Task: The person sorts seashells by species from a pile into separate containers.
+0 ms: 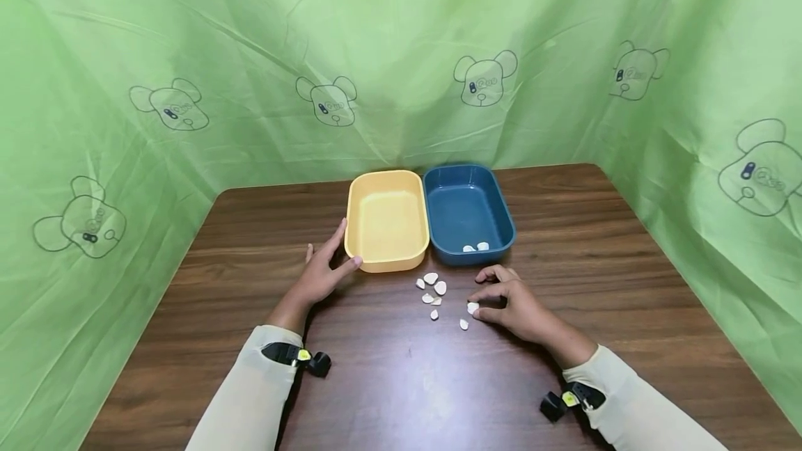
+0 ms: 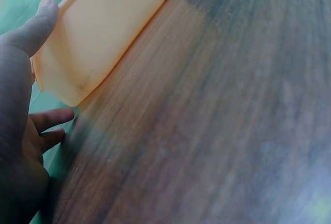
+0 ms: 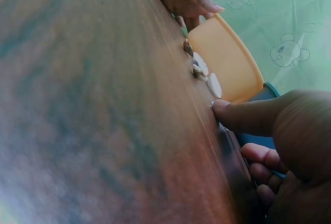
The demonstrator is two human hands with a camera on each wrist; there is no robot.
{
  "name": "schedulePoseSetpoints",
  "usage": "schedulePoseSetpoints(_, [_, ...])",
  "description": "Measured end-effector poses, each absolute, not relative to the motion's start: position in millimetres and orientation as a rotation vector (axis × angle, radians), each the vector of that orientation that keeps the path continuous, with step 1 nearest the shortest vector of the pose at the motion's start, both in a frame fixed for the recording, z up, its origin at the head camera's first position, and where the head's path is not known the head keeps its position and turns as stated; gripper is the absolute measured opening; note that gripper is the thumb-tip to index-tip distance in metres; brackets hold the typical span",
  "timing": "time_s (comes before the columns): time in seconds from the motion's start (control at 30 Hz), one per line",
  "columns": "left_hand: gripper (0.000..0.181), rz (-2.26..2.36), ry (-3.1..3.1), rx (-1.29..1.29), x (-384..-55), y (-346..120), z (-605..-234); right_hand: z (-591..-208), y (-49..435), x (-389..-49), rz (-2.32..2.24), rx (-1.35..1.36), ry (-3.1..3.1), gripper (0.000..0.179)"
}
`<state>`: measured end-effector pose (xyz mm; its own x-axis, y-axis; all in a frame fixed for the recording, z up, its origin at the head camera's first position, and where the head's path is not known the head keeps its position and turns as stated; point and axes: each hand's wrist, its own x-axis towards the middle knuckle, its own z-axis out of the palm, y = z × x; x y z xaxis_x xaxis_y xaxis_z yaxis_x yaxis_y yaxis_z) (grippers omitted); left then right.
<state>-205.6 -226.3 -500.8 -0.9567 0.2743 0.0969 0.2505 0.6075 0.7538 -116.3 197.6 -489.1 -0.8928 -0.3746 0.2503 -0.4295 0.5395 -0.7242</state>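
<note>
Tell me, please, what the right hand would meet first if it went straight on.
Most likely a loose white shell in the group near the yellow tray, though depth is unclear.

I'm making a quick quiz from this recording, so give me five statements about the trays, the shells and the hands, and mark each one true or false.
1. The yellow tray stands to the left of the blue tray in the head view. True.
2. The left hand touches the yellow tray. True.
3. The blue tray holds no shells. False: two white shells show inside it, at its near end.
4. The right hand pinches a shell. True.
5. Every shell is in a tray or in a hand. False: several loose shells lie on the table, on the near side of the trays.
</note>
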Motion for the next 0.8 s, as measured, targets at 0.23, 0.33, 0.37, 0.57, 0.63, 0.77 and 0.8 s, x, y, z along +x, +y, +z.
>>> schedulePoseSetpoints(0.23, [0.092,1.318,2.79,0.445,-205.8,-224.8,-500.4,-489.0,199.9,-116.6,1.246,0.726,-2.709,0.017])
schedulePoseSetpoints(0.33, [0.092,1.319,2.786,0.451,-205.1,-224.2,-500.2,-490.1,199.9,-116.6,1.237,0.726,-2.711,0.017])
schedulePoseSetpoints(0.37, [0.091,1.318,2.785,0.454,-205.0,-224.2,-500.3,-490.6,199.8,-116.8,1.233,0.722,-2.716,0.017])
schedulePoseSetpoints(0.57, [0.091,1.332,2.785,0.466,-206.1,-223.3,-500.0,-491.7,198.6,-117.7,1.231,0.665,-2.762,0.017])
schedulePoseSetpoints(0.63, [0.091,1.334,2.787,0.47,-206.7,-223.0,-499.8,-491.2,198.2,-117.8,1.237,0.649,-2.767,0.017])
schedulePoseSetpoints(0.77, [0.092,1.323,2.791,0.47,-206.3,-223.8,-499.6,-491.1,197.7,-117.7,1.241,0.634,-2.775,0.018])
schedulePoseSetpoints(0.8, [0.092,1.324,2.789,0.467,-205.8,-224.1,-499.4,-491.4,197.7,-117.7,1.241,0.632,-2.78,0.018])
